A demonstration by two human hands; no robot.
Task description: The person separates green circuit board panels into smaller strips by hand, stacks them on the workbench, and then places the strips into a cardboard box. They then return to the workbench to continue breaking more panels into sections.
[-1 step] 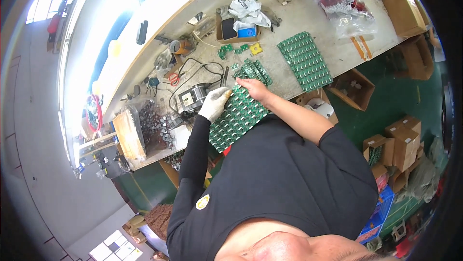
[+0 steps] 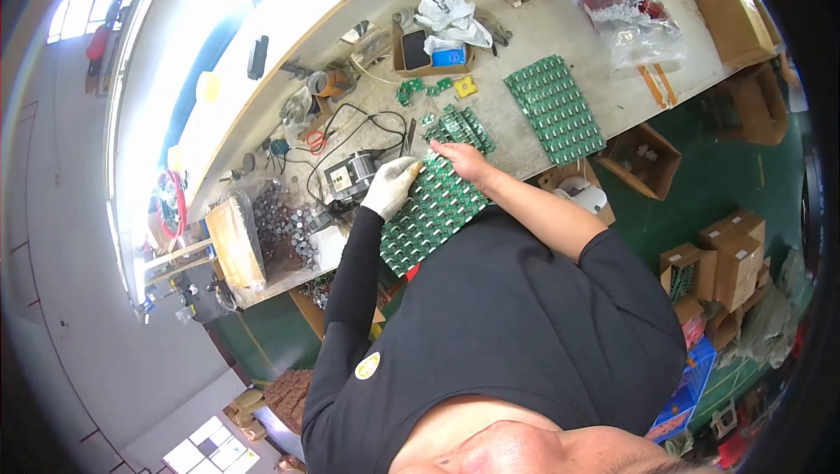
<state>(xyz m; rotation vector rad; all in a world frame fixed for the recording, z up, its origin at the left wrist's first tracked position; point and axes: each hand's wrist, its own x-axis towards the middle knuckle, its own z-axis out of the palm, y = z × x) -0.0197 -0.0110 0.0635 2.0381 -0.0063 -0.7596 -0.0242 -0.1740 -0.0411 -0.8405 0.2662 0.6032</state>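
Note:
A green circuit board panel (image 2: 435,216), with rows of small white parts, lies tilted at the table's front edge against my body. My left hand (image 2: 394,188), in a white glove, grips its left edge with the fingers closed. Bare, my right hand (image 2: 461,161) holds the panel's far end, thumb on top and the other fingers partly hidden. Just beyond the hands lie stacked green board strips (image 2: 465,129). A second, larger group of green board panels (image 2: 555,111) rests flat to the right.
Left of the hands stand a grey power box (image 2: 352,175) with black cables and a heap of small metal parts (image 2: 284,224). Behind are red-handled scissors (image 2: 316,143), a yellow piece (image 2: 465,87) and a cardboard tray (image 2: 411,58). Bagged red parts (image 2: 617,6) lie far right; an open carton (image 2: 640,161) stands below the edge.

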